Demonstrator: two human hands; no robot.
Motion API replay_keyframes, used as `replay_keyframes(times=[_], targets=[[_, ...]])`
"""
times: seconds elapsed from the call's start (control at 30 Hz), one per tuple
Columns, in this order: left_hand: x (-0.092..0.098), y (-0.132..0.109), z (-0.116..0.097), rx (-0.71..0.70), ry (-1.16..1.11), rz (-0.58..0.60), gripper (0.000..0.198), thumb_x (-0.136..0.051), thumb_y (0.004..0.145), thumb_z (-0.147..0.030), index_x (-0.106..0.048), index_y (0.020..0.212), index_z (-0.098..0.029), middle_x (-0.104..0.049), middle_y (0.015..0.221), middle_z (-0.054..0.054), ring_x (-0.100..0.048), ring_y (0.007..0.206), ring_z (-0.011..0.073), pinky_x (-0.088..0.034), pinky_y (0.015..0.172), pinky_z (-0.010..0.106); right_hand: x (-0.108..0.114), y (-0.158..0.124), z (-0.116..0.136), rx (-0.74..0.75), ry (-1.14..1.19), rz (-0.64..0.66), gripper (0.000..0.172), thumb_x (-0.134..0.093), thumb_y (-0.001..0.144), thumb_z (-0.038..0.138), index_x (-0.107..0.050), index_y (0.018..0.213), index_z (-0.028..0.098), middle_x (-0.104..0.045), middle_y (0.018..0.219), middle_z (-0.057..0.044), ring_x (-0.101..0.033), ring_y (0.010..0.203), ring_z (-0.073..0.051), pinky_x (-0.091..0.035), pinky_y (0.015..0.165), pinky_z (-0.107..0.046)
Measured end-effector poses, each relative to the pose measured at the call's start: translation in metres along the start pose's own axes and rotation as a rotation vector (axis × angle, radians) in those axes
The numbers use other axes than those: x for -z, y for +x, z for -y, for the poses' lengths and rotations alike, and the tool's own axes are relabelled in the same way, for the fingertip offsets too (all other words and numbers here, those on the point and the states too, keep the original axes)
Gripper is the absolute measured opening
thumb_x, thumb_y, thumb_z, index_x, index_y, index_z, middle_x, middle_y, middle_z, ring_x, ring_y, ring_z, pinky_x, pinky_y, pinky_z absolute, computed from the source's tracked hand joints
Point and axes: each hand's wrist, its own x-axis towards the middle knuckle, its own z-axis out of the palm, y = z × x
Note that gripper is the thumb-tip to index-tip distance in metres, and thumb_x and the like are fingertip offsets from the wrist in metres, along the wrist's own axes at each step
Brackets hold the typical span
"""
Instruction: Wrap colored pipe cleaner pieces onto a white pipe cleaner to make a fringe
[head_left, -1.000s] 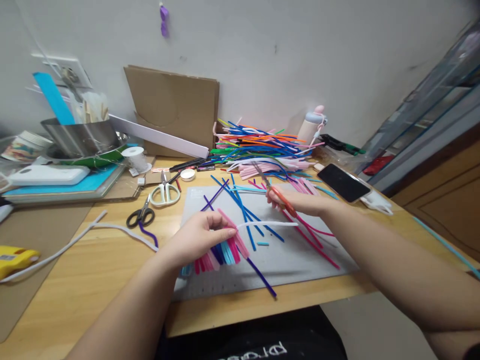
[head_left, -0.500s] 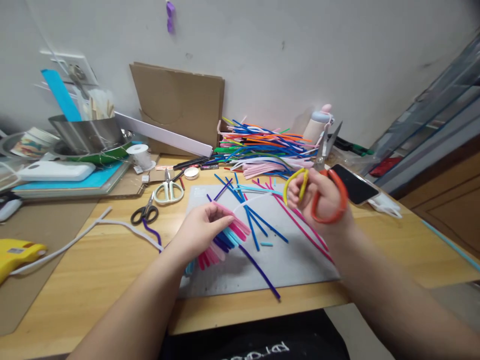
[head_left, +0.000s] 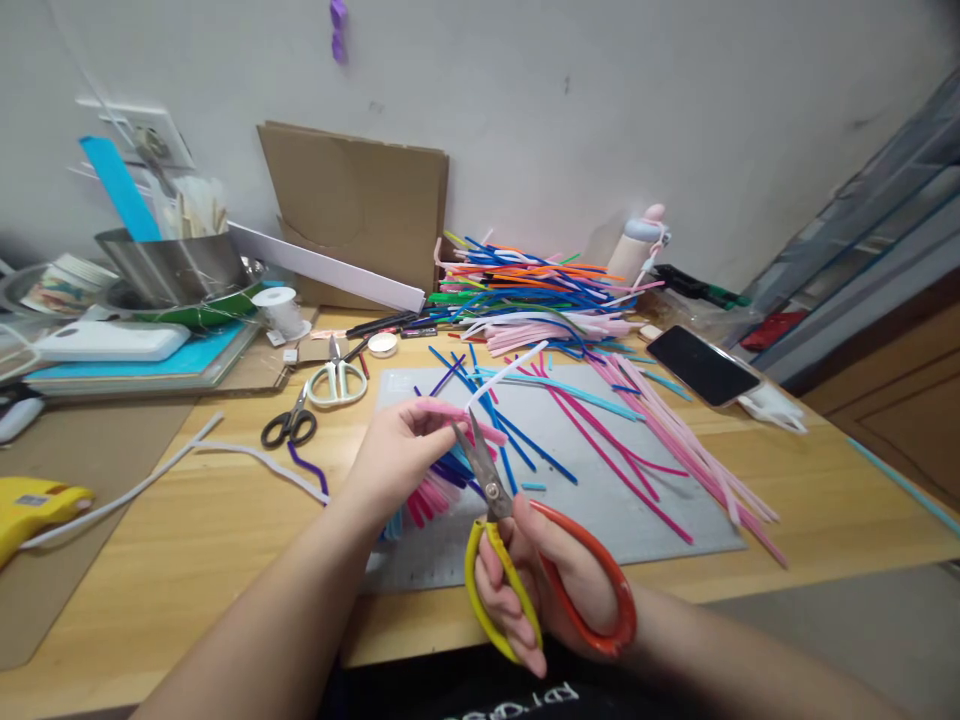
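My left hand (head_left: 401, 450) is closed on a bundle of folded pipe cleaners (head_left: 433, 500) in pink, light blue and purple. A white pipe cleaner (head_left: 510, 375) sticks up from the bundle, past my thumb. In my right hand (head_left: 536, 560) is a pair of scissors (head_left: 493, 490) with one yellow and one red handle. Their blades are parted and point up at the white pipe cleaner's base, close to my left thumb. Whether the blades touch it I cannot tell. Part of the bundle is hidden behind my left hand and the blades.
A grey cutting mat (head_left: 600, 530) carries loose blue and pink pipe cleaners. Behind it lies a coloured heap of pipe cleaners (head_left: 540, 290). Black-handled scissors (head_left: 289, 428) and white-handled scissors (head_left: 337, 385) lie left, a yellow glue gun (head_left: 37, 510) farther left, a phone (head_left: 701, 365) right.
My right hand has brought the scissors down and left, from above the mat's far right to the bundle. The white pipe cleaner now stands more upright. My left hand has barely moved.
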Motion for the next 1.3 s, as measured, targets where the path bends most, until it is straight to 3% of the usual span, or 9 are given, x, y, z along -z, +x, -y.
replay_keyframes(times=[0.3, 0.77, 1.13, 1.3], targets=[[0.000, 0.000, 0.007, -0.102, 0.256, -0.139, 0.012, -0.063, 0.068, -0.022, -0.064, 0.078, -0.015, -0.070, 0.077, 0.003, -0.063, 0.076, 0.0167, -0.048, 0.072, 0.027, -0.006, 0.012, 0.008, 0.089, 0.074, 0.023, 0.060, -0.023, 0.081, 0.065, -0.050, 0.070, 0.013, -0.045, 0.055, 0.001, -0.044, 0.038, -0.006, -0.043, 0.032, -0.018], [-0.002, 0.000, 0.009, -0.111, 0.331, -0.159, 0.015, -0.062, 0.069, -0.021, -0.066, 0.083, -0.017, -0.067, 0.076, 0.000, -0.061, 0.074, 0.0135, -0.047, 0.070, 0.023, -0.012, 0.021, 0.008, 0.117, 0.172, 0.121, 0.065, -0.016, 0.079, 0.069, -0.047, 0.062, 0.014, -0.044, 0.054, 0.000, -0.043, 0.040, -0.007, -0.041, 0.034, -0.020], [-0.010, -0.002, 0.013, -0.158, 0.451, -0.217, 0.010, -0.060, 0.070, -0.024, -0.063, 0.075, -0.016, -0.062, 0.072, 0.000, -0.056, 0.069, 0.0125, -0.043, 0.066, 0.022, -0.023, 0.028, 0.000, 0.167, 0.236, -0.057, 0.058, -0.032, 0.075, 0.069, -0.042, 0.054, 0.016, -0.041, 0.043, 0.003, -0.035, 0.028, -0.005, -0.034, 0.025, -0.016], [-0.010, -0.001, 0.015, -0.150, 0.469, -0.241, 0.010, -0.059, 0.069, -0.023, -0.062, 0.073, -0.015, -0.062, 0.071, 0.000, -0.056, 0.068, 0.0128, -0.043, 0.065, 0.023, -0.020, 0.030, -0.003, 0.152, 0.220, -0.053, 0.058, -0.030, 0.078, 0.066, -0.037, 0.050, 0.016, -0.037, 0.037, 0.006, -0.027, 0.023, -0.003, -0.030, 0.020, -0.014]])
